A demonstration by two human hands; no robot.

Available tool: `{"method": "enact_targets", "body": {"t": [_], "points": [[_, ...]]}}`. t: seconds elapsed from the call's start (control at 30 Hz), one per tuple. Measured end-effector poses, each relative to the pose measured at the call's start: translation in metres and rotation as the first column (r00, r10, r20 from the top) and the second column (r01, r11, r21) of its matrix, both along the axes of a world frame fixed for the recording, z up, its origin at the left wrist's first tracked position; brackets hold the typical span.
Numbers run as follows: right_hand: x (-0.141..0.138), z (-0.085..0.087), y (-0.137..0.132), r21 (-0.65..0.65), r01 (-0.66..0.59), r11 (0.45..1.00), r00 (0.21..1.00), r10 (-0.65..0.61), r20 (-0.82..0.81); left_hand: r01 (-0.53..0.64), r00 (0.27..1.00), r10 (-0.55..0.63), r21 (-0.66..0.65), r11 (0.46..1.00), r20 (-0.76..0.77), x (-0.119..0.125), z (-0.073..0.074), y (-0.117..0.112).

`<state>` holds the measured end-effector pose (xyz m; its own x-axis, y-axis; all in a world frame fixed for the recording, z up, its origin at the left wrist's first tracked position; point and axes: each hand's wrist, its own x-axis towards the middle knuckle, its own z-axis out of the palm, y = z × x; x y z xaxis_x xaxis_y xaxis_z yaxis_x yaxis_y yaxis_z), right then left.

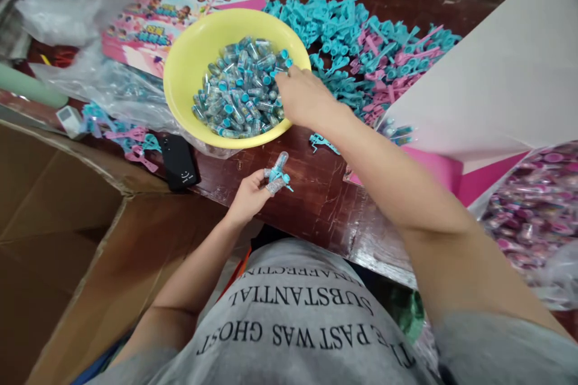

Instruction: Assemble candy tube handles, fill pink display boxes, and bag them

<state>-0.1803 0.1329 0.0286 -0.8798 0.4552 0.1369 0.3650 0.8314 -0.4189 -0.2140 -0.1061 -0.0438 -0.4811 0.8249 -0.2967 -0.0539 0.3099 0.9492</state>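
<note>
My left hand point(250, 194) is closed around a small clear tube with a blue plastic toy piece point(277, 173), held just above the near edge of the dark wooden table point(316, 192). My right hand point(303, 96) reaches into the right side of a yellow bowl point(189, 60) full of small clear tubes with blue caps point(241, 90). Its fingers pinch at the tubes; whether one is gripped is hidden. A single blue toy piece point(323, 143) lies on the table beside my right wrist.
A large heap of blue and pink plastic toy pieces point(361, 48) lies behind the bowl. A black phone point(179, 161), printed pink cards point(171, 12), clear plastic bags point(72, 3), a white and pink sheet point(497, 84), a bag of pink packets point(537, 204) and a cardboard box point(67, 234) surround the work spot.
</note>
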Motion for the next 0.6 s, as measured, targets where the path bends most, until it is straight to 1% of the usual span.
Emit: {"method": "enact_targets", "body": {"t": [0.03,0.07,0.13,0.17,0.23,0.3,0.33,0.37,0.4,0.53,0.6], "points": [[0.023,0.006,-0.007,0.014,-0.004,1.000,1.000,0.004,-0.014,-0.005,1.000,0.005,0.000,1.000,0.023,-0.001,0.002,0.000],[0.047,0.011,-0.017,-0.008,-0.037,0.999,0.998,0.037,-0.048,-0.006,0.999,0.006,0.005,1.000,0.046,-0.002,0.003,0.001],[0.094,0.010,-0.040,-0.125,-0.098,0.987,0.987,0.081,-0.136,0.006,0.995,-0.008,0.021,1.000,0.099,-0.001,0.003,0.003],[0.114,0.005,-0.052,-0.194,-0.117,0.974,0.979,0.080,-0.186,0.024,0.991,-0.028,0.030,0.999,0.128,0.000,0.003,0.004],[0.148,-0.010,-0.071,-0.363,-0.135,0.922,0.966,0.041,-0.255,0.073,0.980,-0.080,0.045,0.996,0.180,0.005,0.002,0.009],[0.171,-0.024,-0.083,-0.498,-0.126,0.858,0.958,-0.025,-0.285,0.125,0.969,-0.134,0.056,0.991,0.206,0.011,0.002,0.014],[0.179,-0.028,-0.086,-0.532,-0.114,0.839,0.956,-0.052,-0.288,0.146,0.966,-0.156,0.062,0.987,0.207,0.014,0.003,0.017],[0.185,-0.031,-0.087,-0.541,-0.100,0.835,0.957,-0.069,-0.283,0.165,0.964,-0.176,0.069,0.984,0.201,0.017,0.003,0.020],[0.190,-0.031,-0.086,-0.528,-0.088,0.845,0.958,-0.073,-0.277,0.185,0.962,-0.196,0.076,0.980,0.192,0.020,0.004,0.023],[0.204,-0.021,-0.084,-0.393,-0.079,0.916,0.971,-0.018,-0.238,0.246,0.955,-0.258,0.097,0.964,0.146,0.027,0.010,0.032],[0.209,-0.017,-0.087,-0.338,-0.084,0.937,0.971,0.001,-0.238,0.266,0.954,-0.278,0.105,0.958,0.115,0.029,0.013,0.034]]}}
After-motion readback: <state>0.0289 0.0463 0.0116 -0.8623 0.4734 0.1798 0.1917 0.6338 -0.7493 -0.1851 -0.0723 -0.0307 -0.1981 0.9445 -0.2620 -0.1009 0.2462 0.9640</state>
